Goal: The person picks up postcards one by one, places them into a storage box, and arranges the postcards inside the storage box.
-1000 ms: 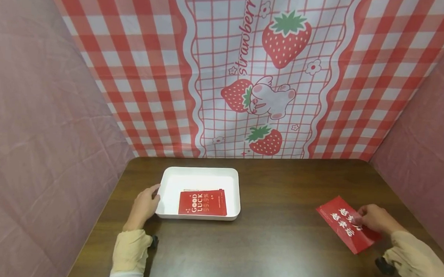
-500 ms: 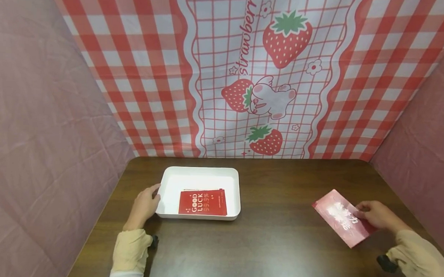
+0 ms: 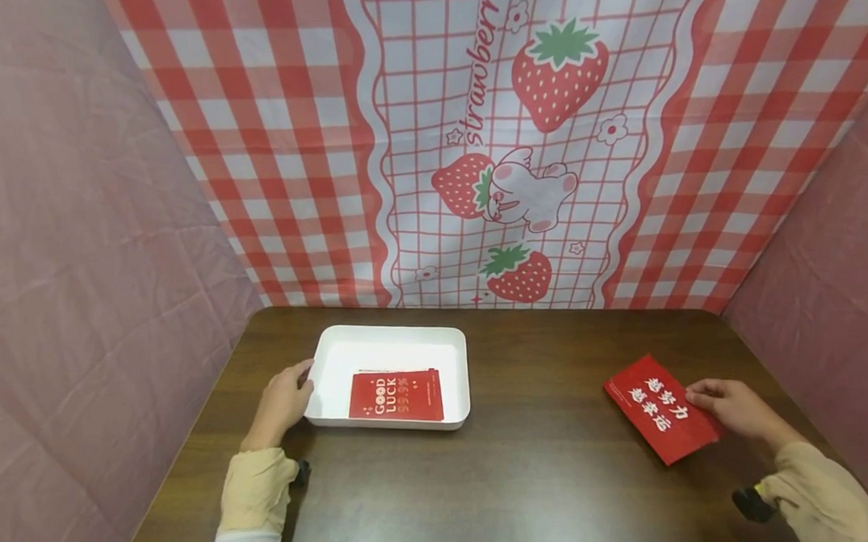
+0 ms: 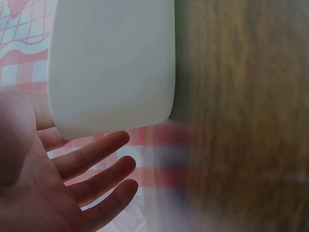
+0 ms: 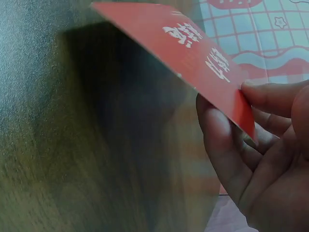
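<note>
My right hand (image 3: 737, 409) pinches a red envelope (image 3: 635, 409) with white Chinese characters by its right end. In the right wrist view the envelope (image 5: 193, 53) is tilted above the table, casting a dark shadow, with the thumb on one face and fingers on the other. At the left, a white tray (image 3: 339, 356) lies on the table. Inside it is a small stack of red envelopes (image 3: 397, 396), the top one printed "GOOD LUCK 99.9%". My left hand (image 3: 283, 398) rests against the tray's left side, fingers extended; in the left wrist view two digits are partly hidden behind the tray (image 4: 113, 67).
The brown wooden table (image 3: 512, 485) spans between the two hands. Behind it hangs a red-and-white checked cloth (image 3: 441, 101) with strawberries. Pink fabric (image 3: 100, 248) encloses the left side, and more pink fabric (image 3: 827, 264) the right.
My right hand has moved the red envelope a little left and farther from me, its tilt altering on the way. The left hand and the tray have stayed in place.
</note>
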{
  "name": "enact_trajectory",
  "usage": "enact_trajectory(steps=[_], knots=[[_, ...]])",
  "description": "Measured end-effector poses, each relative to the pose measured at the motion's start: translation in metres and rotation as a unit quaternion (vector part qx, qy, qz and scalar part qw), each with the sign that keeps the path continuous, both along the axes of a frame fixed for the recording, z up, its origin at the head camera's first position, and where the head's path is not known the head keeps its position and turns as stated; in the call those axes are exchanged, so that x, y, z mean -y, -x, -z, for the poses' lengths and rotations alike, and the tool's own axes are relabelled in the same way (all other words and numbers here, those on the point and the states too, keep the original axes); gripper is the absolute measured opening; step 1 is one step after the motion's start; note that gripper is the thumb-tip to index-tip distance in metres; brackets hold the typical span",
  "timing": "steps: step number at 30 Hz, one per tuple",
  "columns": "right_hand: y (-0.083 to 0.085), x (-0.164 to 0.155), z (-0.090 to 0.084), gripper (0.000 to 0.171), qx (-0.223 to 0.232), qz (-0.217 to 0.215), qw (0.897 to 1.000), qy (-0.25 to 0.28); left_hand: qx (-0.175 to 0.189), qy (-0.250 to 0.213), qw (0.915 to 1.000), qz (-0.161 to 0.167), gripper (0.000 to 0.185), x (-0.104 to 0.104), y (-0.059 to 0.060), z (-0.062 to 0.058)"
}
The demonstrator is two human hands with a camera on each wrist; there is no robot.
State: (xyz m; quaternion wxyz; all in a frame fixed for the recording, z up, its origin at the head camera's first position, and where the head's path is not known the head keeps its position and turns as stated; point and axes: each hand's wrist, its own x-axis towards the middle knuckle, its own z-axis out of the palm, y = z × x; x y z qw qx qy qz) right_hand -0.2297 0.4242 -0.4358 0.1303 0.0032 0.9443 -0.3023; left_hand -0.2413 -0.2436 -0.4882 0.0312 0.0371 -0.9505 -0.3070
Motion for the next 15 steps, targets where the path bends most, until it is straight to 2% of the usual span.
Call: enact_trajectory(steps=[4,11,15], knots=[[0.000,0.003,-0.003,0.045,-0.006,-0.001,1.000,0.004,0.001,-0.003,1.0000,-0.002,0.047,0.000,0.000,-0.001],[0.000,0.014,-0.011,0.051,0.004,0.031,0.997,0.072,-0.007,-0.001,1.0000,0.001,0.047,0.001,0.000,0.000],[0.003,0.021,-0.015,0.054,-0.008,0.034,0.996,0.083,-0.007,0.000,1.0000,0.002,0.047,0.001,0.000,0.001]])
